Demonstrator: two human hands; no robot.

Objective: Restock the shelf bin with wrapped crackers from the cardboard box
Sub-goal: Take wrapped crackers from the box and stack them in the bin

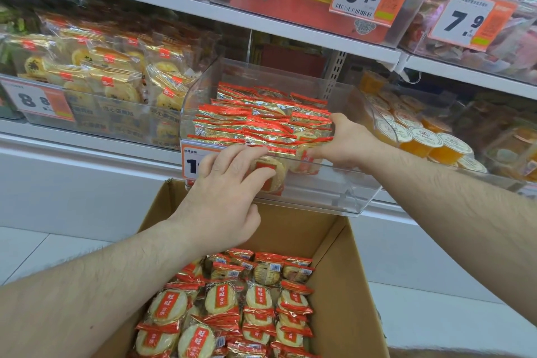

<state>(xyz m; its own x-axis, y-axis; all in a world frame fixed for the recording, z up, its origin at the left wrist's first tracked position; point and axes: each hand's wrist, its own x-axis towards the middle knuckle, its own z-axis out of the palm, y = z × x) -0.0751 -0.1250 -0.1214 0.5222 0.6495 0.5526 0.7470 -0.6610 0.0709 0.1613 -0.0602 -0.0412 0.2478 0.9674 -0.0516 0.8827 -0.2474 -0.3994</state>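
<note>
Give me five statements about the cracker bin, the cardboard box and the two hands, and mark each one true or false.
1. The cardboard box still holds wrapped crackers. True.
2. The clear shelf bin is empty. False: red-and-gold cracker packets are stacked in it.
3. The left hand reaches down into the box. False: it is up at the bin's front edge, fingers spread on the packets.
4. The right hand is at the right side of the stack in the bin. True.
5. The bin to the right holds cups of orange jelly. True.
</note>
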